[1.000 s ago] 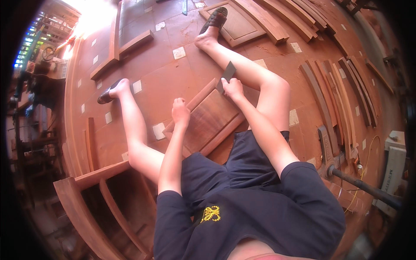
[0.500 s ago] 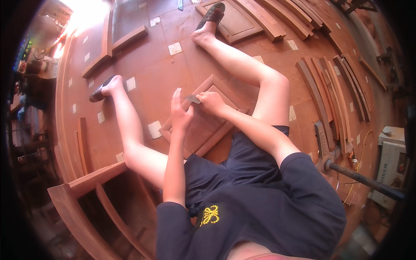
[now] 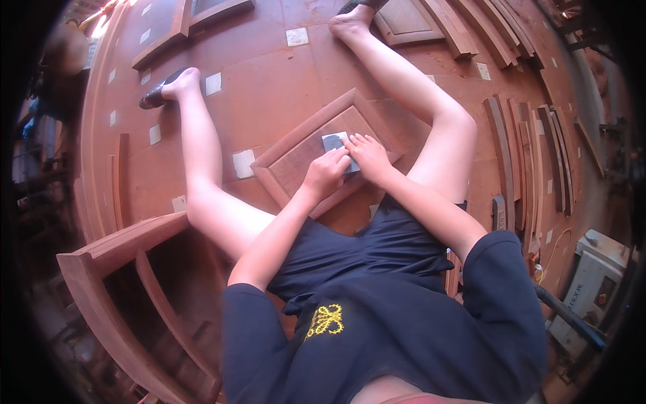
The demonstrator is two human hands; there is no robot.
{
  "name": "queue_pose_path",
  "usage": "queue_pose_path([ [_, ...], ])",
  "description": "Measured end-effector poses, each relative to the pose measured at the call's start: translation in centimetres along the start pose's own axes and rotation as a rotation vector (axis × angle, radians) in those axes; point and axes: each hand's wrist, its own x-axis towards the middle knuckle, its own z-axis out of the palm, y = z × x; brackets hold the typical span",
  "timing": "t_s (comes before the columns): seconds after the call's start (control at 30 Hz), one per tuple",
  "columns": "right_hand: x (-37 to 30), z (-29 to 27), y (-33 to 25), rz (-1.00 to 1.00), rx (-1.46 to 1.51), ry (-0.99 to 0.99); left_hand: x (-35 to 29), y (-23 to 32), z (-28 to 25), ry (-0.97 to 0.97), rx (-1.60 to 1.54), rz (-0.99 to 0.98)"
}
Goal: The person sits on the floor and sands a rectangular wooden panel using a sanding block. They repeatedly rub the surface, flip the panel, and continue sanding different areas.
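Observation:
A raised wooden panel (image 3: 296, 172), framed with mitred corners, lies tilted between my legs. On its surface, towards the right, sits a small grey rectangular sheet (image 3: 332, 141) that looks like sandpaper. My left hand (image 3: 327, 174) bears on the sheet's near left side, its fingers bent and close together. From the right, my right hand (image 3: 367, 157) lays its fingers over the sheet, their tips touching or almost touching the left hand's. The two hands cover much of the sheet, and the thumbs are partly hidden.
To the left stands a slatted wooden frame (image 3: 108, 296). Strips of wood (image 3: 518, 155) lie in rows at the right, with longer boards (image 3: 451, 30) at the far right. Another panel (image 3: 407, 20) rests beside my right foot. A pale machine box (image 3: 592, 283) stands at the lower right.
My left hand, raised and open before, has come down onto the sheet. My right hand has brought the sheet down from the air onto the panel. The whole view has shifted.

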Motion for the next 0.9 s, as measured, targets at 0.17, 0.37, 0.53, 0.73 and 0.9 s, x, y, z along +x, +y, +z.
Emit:
queue_pose_path([
  [0.17,1.4,-0.6,-0.4,0.040,-0.057,-0.131,-0.9,-1.8,1.9,0.072,0.083,0.091],
  [0.37,2.2,-1.9,0.1,0.112,0.120,0.085,1.0,-2.9,1.7,0.230,-0.128,0.013],
  [0.53,2.8,-5.0,0.6,0.061,0.389,-0.094,1.5,-3.3,1.1,0.298,-0.324,-0.060],
  [0.73,3.7,-5.0,3.3,0.452,0.591,0.088,1.4,-3.2,2.9,0.221,-0.090,-0.394],
  [0.9,7.2,-4.3,6.7,0.694,0.621,0.123,0.1,-3.8,5.3,-0.120,0.317,-0.212],
])
